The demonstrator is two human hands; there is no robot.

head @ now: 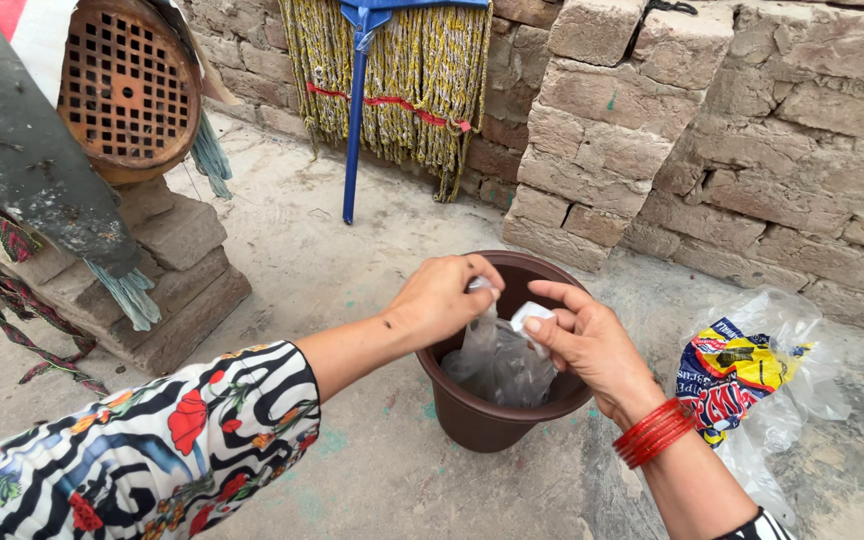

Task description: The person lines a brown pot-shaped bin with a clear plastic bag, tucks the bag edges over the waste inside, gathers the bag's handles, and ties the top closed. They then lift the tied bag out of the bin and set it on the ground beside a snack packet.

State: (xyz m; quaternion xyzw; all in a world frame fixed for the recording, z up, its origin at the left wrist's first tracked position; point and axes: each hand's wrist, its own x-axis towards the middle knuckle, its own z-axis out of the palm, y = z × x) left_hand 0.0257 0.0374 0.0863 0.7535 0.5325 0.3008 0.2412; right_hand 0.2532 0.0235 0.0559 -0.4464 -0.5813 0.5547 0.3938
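Observation:
A brown plastic flower pot [472, 415] stands on the concrete ground. Over its mouth both hands hold a thin clear plastic bag [500, 365] that hangs down into the pot. My left hand [442, 300] pinches the bag's top at its left side. My right hand [587, 345], with red bangles on the wrist, grips the bag's white upper edge [530, 318] at the right. What the bag contains cannot be seen.
A printed yellow, blue and red packet inside a clear bag [742, 375] lies right of the pot. Brick walls [782, 150] rise behind. A blue-handled mop [355, 120] leans on the wall. A rusty round grille [127, 85] sits on stacked bricks [177, 270] at left.

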